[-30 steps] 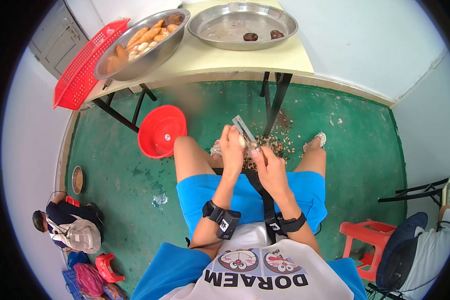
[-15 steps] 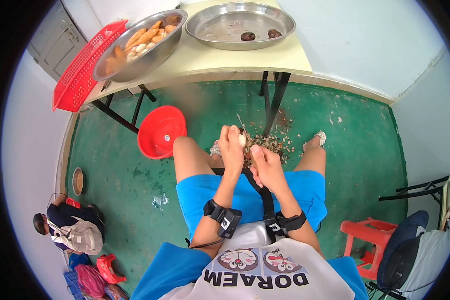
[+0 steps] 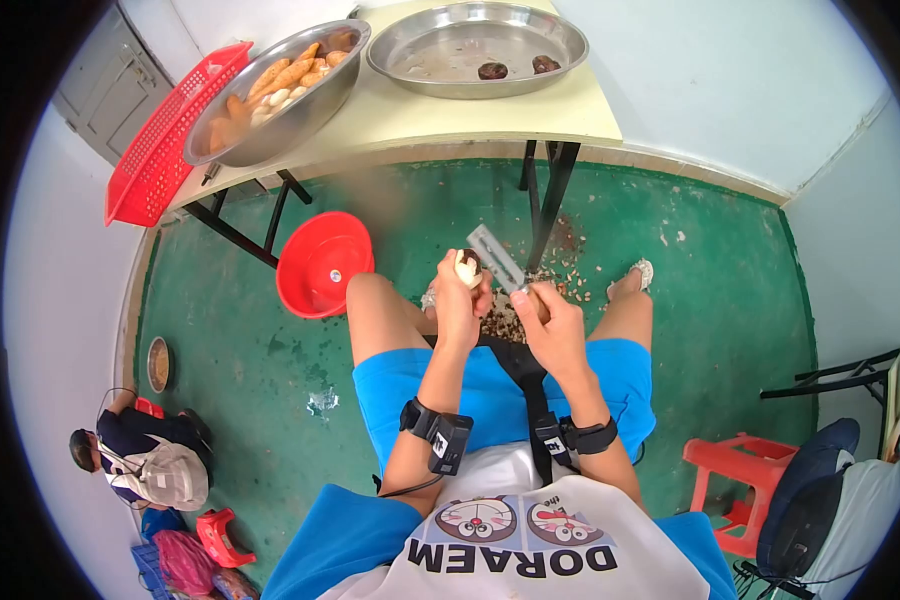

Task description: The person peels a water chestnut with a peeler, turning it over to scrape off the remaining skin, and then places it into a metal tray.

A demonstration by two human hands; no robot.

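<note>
My left hand (image 3: 457,292) is closed around a partly peeled water chestnut (image 3: 467,270), with white flesh bared and dark brown skin still on one side. In my right hand (image 3: 553,330) is a peeler (image 3: 497,258) with a flat, slotted metal blade; my fingers wrap its handle. The blade points up and left, a little apart from the water chestnut. Beneath both hands, brown and pale peelings (image 3: 505,322) lie scattered on the green floor.
On the table (image 3: 440,120) stand a steel bowl (image 3: 315,120) of orange-brown roots and white pieces, a steel tray (image 3: 430,82) with two dark round pieces, and a red basket (image 3: 135,190). A red basin (image 3: 305,290) sits on the floor. Another person (image 3: 140,455) crouches at left; a red stool (image 3: 735,460) stands right.
The peeler has come away from the water chestnut and turned so its flat blade faces me. My left hand has rotated the water chestnut, showing its dark skin.
</note>
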